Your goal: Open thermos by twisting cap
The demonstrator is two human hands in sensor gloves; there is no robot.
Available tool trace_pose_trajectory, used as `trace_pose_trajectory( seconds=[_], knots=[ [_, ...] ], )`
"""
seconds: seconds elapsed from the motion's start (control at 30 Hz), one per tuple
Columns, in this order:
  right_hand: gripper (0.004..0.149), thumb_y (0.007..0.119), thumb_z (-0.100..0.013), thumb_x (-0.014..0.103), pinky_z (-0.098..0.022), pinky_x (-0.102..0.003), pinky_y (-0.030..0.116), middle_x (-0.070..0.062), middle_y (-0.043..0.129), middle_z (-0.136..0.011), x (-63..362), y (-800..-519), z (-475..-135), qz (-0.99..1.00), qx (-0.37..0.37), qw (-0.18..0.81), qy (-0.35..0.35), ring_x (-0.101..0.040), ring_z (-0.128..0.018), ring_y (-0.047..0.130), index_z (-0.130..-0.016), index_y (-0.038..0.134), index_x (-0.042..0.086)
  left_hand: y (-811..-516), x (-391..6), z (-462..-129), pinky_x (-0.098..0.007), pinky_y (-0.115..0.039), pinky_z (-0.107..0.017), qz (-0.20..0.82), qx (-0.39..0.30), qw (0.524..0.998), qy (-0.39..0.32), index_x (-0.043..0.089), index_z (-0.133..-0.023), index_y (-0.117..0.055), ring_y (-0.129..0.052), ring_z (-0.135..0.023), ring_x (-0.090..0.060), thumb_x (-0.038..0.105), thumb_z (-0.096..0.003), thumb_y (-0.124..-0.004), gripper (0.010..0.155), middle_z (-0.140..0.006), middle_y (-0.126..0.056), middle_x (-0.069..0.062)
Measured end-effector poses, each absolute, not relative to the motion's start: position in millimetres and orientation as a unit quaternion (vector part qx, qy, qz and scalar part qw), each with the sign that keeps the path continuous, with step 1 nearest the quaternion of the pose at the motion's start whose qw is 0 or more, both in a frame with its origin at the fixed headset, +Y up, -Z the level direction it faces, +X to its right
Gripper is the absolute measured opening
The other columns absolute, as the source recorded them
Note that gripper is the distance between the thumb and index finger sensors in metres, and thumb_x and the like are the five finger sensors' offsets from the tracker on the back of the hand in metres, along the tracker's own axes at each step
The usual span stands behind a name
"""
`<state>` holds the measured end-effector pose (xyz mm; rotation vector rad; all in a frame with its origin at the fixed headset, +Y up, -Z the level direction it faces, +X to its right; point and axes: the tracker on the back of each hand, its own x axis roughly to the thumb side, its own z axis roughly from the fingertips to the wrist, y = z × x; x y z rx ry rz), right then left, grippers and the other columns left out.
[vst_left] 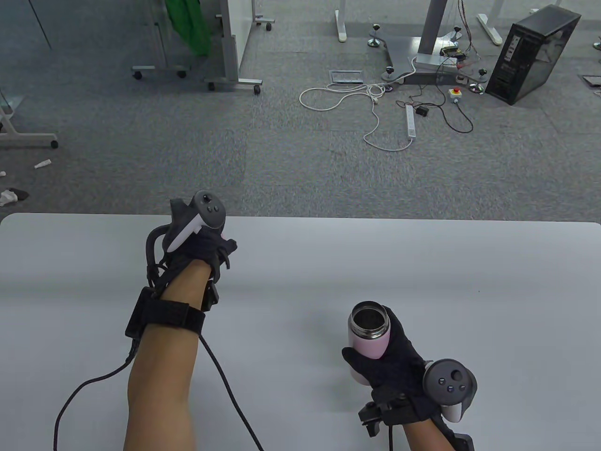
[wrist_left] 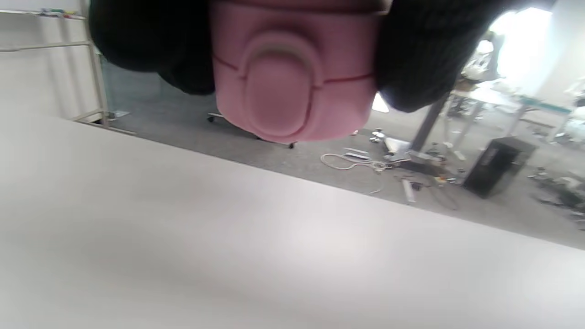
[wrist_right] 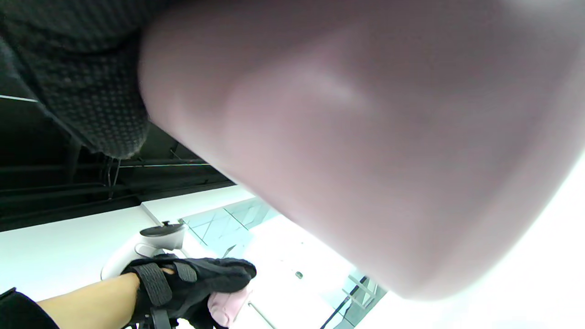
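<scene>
The pink thermos [vst_left: 368, 336] stands open, its steel mouth showing, at the near right of the white table [vst_left: 300, 282]. My right hand [vst_left: 392, 357] grips its body; in the right wrist view the thermos [wrist_right: 365, 137] fills the frame beside my gloved fingers [wrist_right: 87, 91]. My left hand [vst_left: 206, 244] is near the table's far edge at the left and holds the pink cap [wrist_left: 292, 77] just above the table top; the cap is hidden under the hand in the table view. The right wrist view shows the left hand [wrist_right: 192, 278] with the cap [wrist_right: 226, 306] under it.
The table's far edge [vst_left: 300, 217] runs just past my left hand. A black cable [vst_left: 220, 371] trails from my left wrist across the table to the near edge. Beyond the table is grey carpet with cables and a black computer case [vst_left: 530, 54].
</scene>
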<state>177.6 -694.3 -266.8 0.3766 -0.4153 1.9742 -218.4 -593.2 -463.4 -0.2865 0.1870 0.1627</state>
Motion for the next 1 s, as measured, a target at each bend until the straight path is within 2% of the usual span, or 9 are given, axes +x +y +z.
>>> trace_pose_trajectory(
  seconds=[0.07,0.33,1.0],
  knots=[
    [0.111,0.09,-0.03,0.068,-0.069,-0.063,0.058,-0.029,0.051,-0.107,176,-695,-268,0.824,0.159,0.517,-0.17,-0.053,-0.092,0.06,-0.107,0.04,0.006,-600,-228,-466,-0.053,-0.078,-0.052,0.055,-0.141,0.983,0.103,0.036,-0.117,-0.054,-0.081,-0.084,-0.049,0.051,-0.0518,-0.087,0.075,-0.116,-0.056,-0.019],
    [0.111,0.09,-0.03,0.068,-0.069,-0.063,0.058,-0.029,0.051,-0.107,175,-698,-269,0.827,0.155,0.513,-0.166,-0.053,-0.092,0.06,-0.107,0.04,0.006,-631,-251,-469,-0.055,-0.076,-0.055,0.089,-0.16,0.975,0.124,0.036,-0.116,-0.055,-0.08,-0.086,-0.049,0.05,-0.0512,-0.088,0.074,-0.116,-0.056,-0.019],
    [0.111,0.091,-0.03,0.067,-0.069,-0.063,0.058,-0.029,0.051,-0.107,175,-698,-271,0.828,0.15,0.517,-0.157,-0.053,-0.092,0.06,-0.107,0.04,0.006,-700,-267,-474,-0.057,-0.073,-0.058,0.089,-0.217,0.961,0.144,0.035,-0.116,-0.055,-0.075,-0.092,-0.051,0.045,-0.0512,-0.09,0.074,-0.117,-0.054,-0.018]
  ],
)
